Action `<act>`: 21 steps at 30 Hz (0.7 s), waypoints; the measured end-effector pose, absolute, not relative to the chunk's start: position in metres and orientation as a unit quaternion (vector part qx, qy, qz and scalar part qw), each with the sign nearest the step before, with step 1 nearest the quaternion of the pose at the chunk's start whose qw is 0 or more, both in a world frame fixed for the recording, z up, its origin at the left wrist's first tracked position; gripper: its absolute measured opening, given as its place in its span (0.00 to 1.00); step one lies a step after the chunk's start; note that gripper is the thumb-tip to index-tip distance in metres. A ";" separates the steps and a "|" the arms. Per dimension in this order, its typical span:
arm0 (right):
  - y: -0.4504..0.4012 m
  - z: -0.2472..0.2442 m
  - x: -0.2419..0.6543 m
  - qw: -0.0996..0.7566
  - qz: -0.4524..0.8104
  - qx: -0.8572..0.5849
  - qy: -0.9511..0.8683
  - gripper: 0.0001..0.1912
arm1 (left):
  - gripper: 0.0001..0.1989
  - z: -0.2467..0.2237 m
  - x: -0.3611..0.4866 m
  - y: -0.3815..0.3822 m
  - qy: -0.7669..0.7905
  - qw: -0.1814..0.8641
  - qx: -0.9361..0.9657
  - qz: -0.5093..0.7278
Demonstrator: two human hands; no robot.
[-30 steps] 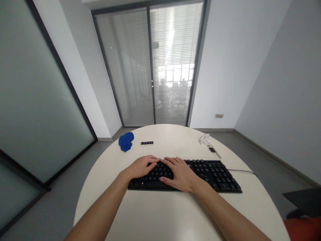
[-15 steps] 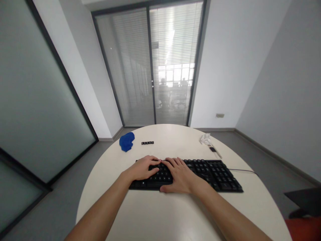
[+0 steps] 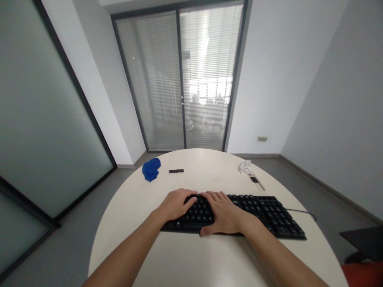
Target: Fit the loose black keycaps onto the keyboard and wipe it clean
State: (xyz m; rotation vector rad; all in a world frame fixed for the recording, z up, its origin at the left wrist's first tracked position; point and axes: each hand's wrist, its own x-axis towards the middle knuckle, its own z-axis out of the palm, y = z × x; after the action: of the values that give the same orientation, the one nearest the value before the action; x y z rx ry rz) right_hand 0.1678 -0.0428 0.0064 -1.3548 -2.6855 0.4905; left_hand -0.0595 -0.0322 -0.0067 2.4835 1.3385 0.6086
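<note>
A black keyboard [image 3: 269, 213] lies flat on the round table, slightly slanted. My left hand [image 3: 177, 204] covers its upper left part, with the fingers curled at the far edge and the thumb over the keys. Spanning the keyboard from far edge to near edge is my right hand [image 3: 224, 213], its thumb along the front rim. The two hands' fingertips come close together at the far edge. What lies beneath the left fingers is hidden. Farther back, several loose black keycaps [image 3: 176, 171] stand in a row.
A blue, irregular flat piece [image 3: 151, 169] lies at the table's [image 3: 197, 159] far left. Toward the right are a crumpled white tissue [image 3: 245, 166] and a slim brush-like tool [image 3: 256, 181]. The keyboard's cable [image 3: 302, 211] runs to the right edge. A dark chair part [image 3: 363, 243] stands at lower right.
The keyboard has slid to the right and nearer to me, turning slightly, and both hands have moved along with it. The keycaps, blue piece and tissue have stayed put.
</note>
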 end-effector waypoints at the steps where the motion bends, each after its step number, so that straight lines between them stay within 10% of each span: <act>1: -0.043 0.007 0.171 0.041 0.163 -0.449 -0.878 0.64 | 0.19 -0.006 -0.058 -0.033 0.461 0.128 0.853 0.208; 8: -0.038 0.010 0.186 0.029 0.179 -0.454 -0.872 0.68 | 0.20 -0.008 -0.071 -0.023 0.508 0.102 0.834 0.192; 21: 0.056 0.012 0.120 0.034 0.078 -0.473 -0.877 0.31 | 0.16 -0.004 -0.102 -0.014 0.476 0.160 0.850 0.158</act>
State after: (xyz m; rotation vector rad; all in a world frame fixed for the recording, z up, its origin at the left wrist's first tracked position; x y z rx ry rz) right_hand 0.1201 0.0561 0.0118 -1.4538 -2.6972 0.2406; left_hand -0.1025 -0.0136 -0.0036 2.4289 1.3606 0.4509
